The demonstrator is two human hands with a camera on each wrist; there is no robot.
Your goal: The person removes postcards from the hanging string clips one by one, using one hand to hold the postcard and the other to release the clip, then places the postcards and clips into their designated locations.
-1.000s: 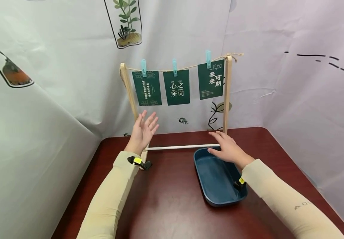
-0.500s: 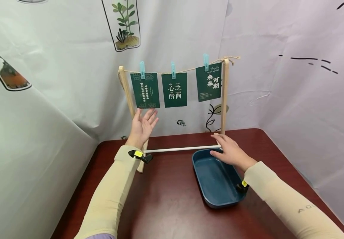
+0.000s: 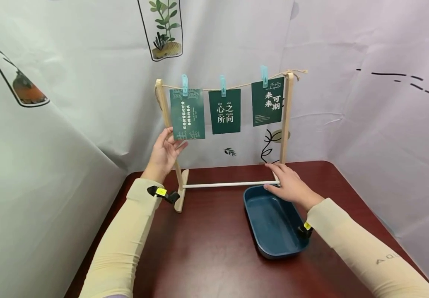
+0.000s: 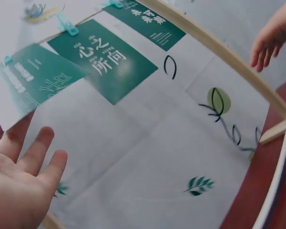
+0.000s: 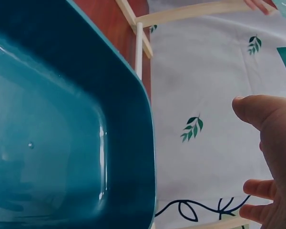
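Note:
In the head view my left hand (image 3: 163, 156) is at the lower left corner of the leftmost green card (image 3: 188, 114), with fingertips behind the card's lower edge. The left wrist view shows this card (image 4: 33, 78) tilted outward, its lower part over the relaxed fingers (image 4: 40, 148); the thumb's contact is hidden. Two more green cards, a middle one (image 3: 225, 111) and a right one (image 3: 268, 101), hang from the twine by light blue clothespins (image 3: 185, 85). My right hand (image 3: 289, 184) hovers over the far end of a blue tray (image 3: 249, 219), holding nothing, its fingers extended.
The twine runs between two wooden posts (image 3: 287, 120) of a stand, joined low down by a white rod (image 3: 229, 184). It stands on a dark red table (image 3: 207, 244). Printed white cloth (image 3: 87, 62) hangs close behind and at the sides.
My left hand has risen from below the leftmost card to its lower left corner, and the card's lower edge has swung toward me. The right hand has stayed nearly still.

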